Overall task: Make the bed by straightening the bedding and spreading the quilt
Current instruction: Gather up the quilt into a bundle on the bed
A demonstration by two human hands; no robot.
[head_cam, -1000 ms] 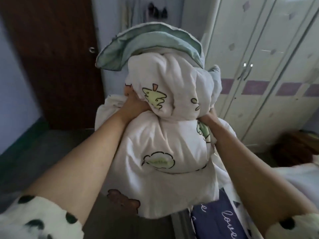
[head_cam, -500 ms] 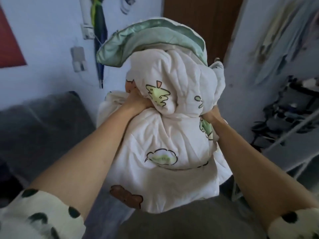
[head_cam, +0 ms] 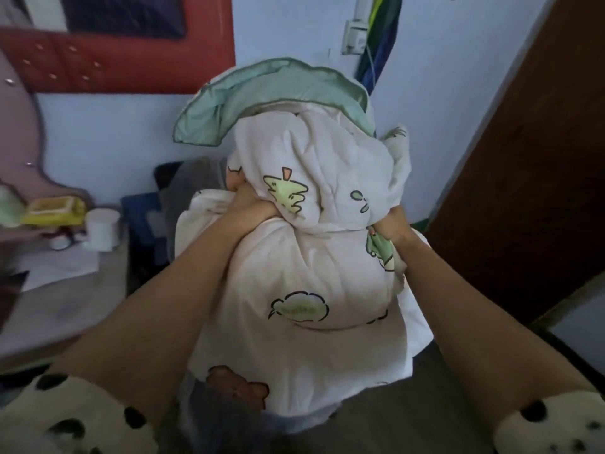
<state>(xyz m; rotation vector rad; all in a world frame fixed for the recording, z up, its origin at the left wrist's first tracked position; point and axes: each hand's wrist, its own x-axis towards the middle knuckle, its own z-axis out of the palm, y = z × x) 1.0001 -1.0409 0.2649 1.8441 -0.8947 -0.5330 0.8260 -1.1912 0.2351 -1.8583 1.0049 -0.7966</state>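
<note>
A bundled white quilt (head_cam: 304, 329) with cartoon prints and a mint-green lining hangs in the air in front of me, held at chest height. My left hand (head_cam: 250, 206) grips a fold on the bundle's left side, its fingers buried in the fabric. My right hand (head_cam: 391, 224) grips the right side at the same height. The green lining flops over the top of the bundle. The bed itself is not in view.
A red padded headboard (head_cam: 131, 60) leans on the blue wall at upper left. A table (head_cam: 59, 306) at left holds a white cup (head_cam: 102, 229) and a yellow box (head_cam: 54, 209). A brown door (head_cam: 530, 191) is at right, a folded umbrella (head_cam: 379, 37) hangs on the wall.
My view has swung left across the room, from the wardrobe past the door to the headboard and table. Both hands keep the same grip on the quilt bundle.
</note>
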